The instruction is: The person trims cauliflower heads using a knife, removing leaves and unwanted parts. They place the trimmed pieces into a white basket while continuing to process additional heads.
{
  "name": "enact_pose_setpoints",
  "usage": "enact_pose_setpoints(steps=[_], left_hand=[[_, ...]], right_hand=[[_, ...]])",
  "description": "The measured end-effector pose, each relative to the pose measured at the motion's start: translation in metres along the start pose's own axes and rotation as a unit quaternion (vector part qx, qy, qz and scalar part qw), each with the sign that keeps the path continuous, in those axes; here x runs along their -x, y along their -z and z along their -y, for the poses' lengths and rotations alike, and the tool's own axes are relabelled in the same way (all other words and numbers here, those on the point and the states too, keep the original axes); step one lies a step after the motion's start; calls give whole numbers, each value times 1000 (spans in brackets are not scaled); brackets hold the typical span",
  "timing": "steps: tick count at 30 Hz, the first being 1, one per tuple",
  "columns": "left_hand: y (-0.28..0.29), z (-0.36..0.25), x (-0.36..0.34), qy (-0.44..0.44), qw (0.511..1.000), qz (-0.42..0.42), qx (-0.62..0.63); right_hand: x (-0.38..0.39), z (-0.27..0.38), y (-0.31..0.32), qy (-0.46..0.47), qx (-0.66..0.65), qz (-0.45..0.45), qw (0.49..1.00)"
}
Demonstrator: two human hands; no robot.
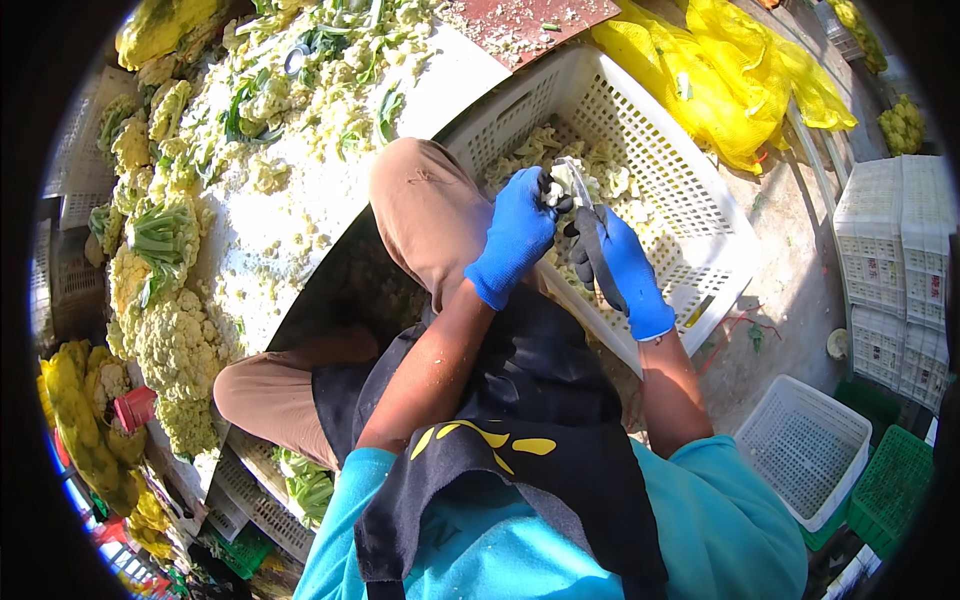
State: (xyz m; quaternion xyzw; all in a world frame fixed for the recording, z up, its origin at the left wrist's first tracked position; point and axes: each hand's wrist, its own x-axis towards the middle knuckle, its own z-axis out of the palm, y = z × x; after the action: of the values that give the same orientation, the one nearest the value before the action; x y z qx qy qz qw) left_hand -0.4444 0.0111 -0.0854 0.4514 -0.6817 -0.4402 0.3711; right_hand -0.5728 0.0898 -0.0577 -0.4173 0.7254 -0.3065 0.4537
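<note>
My left hand point(516, 232), in a blue glove with dark fingertips, is closed on a small pale piece of cauliflower point(554, 194). My right hand point(617, 262), gloved alike, grips a small knife point(579, 184), its handle hidden in the fingers. The blade points away from me and lies close beside the cauliflower piece; whether they touch I cannot tell. Both hands are over the near left part of a white perforated crate point(655, 110). Cut cauliflower pieces point(535, 150) lie inside it, partly hidden by my hands.
To my left, a white table point(250, 235) bears scraps and several cauliflower heads point(180, 345). A reddish-brown board point(525, 25) adjoins the crate's far end. Yellow mesh sacks point(700, 85) lie beyond the crate. White crates point(890, 270), another white crate point(805, 450) and a green crate point(893, 490) stand right.
</note>
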Motion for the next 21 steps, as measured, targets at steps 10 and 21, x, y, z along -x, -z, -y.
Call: enact_pose_setpoints(steps=[10, 21], left_hand=[[-3, -5, -2, 116, 988, -51, 86], [-10, -12, 2, -60, 988, -114, -88]], right_hand=[[15, 10, -18, 147, 142, -115, 972], [10, 22, -9, 170, 252, -101, 947]])
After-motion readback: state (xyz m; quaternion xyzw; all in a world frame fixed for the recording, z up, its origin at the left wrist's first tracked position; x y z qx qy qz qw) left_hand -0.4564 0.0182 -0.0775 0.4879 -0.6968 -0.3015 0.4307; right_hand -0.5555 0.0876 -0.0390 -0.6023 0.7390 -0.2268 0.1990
